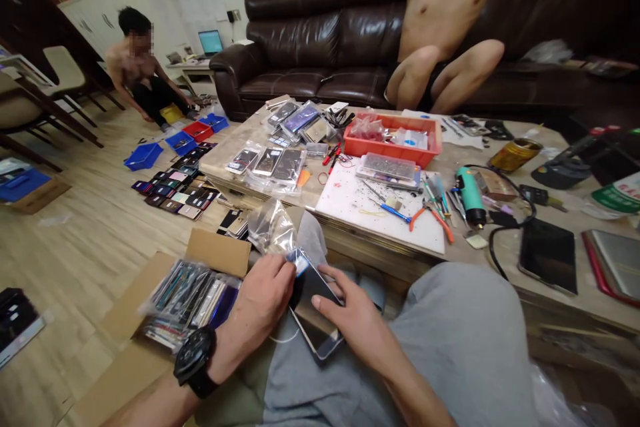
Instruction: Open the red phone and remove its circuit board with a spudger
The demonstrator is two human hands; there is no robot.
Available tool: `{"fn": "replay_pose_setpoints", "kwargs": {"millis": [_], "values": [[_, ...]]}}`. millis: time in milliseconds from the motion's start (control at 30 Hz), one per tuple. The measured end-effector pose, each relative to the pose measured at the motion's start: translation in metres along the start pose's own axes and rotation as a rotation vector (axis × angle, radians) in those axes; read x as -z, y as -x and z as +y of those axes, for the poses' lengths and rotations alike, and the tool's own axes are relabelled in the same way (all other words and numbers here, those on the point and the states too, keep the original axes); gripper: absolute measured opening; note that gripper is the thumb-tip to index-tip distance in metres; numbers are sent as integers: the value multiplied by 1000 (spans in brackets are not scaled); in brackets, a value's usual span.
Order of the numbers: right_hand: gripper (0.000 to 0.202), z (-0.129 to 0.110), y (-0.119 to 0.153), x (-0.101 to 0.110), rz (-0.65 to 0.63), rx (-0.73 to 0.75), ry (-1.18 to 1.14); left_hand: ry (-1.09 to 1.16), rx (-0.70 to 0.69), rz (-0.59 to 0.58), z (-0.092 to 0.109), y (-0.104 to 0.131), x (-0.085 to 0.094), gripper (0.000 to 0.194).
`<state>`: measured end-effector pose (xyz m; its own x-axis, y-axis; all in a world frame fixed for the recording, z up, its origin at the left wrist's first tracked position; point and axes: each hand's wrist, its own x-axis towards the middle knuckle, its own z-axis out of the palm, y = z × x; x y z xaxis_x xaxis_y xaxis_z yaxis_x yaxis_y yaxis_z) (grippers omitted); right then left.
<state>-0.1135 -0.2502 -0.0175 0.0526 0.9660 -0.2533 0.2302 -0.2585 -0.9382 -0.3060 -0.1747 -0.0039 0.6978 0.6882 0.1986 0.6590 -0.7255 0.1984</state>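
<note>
A smartphone (316,310) with a dark glossy screen and a pale frame is tilted above my lap. My right hand (353,310) grips its right side, thumb on the screen and fingers along the edge. At the upper left end, by a blue-and-white patch (300,263), my left hand (267,290) is closed with fingers curled against the phone. A clear plastic bag (274,227) rises just beyond my left hand; whether the fingers also pinch it is unclear.
An open cardboard box (220,247) of bagged phones stands at left. On the low table, a white work mat (340,203) bears tools, near a red tray (390,140), bagged phones and a teal tool (470,193). One person sits on the sofa (295,33); another crouches near blue bins (143,156).
</note>
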Motion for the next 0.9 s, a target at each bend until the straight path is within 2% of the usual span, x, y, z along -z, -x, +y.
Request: {"fn": "replay_pose_setpoints", "kwargs": {"millis": [67,167,367,467,600,733,900], "values": [[58,9,5,3,-2,-23,-219,12,25,9,-1,0,1,24],[54,16,10,1,-23,-63,-579,44,33,25,4,-2,4,22],[57,2,5,-12,12,-62,-908,97,6,62,18,-18,19,27],[54,0,5,-8,-13,-56,-965,105,33,79,16,-25,24,28],[46,4,6,-5,-22,-75,-974,107,47,69,16,-28,20,26],[44,6,3,-11,20,-60,-1007,139,28,49,28,-26,19,25],[46,10,5,-9,65,-47,-1056,344,55,53,41,-27,28,26]]}}
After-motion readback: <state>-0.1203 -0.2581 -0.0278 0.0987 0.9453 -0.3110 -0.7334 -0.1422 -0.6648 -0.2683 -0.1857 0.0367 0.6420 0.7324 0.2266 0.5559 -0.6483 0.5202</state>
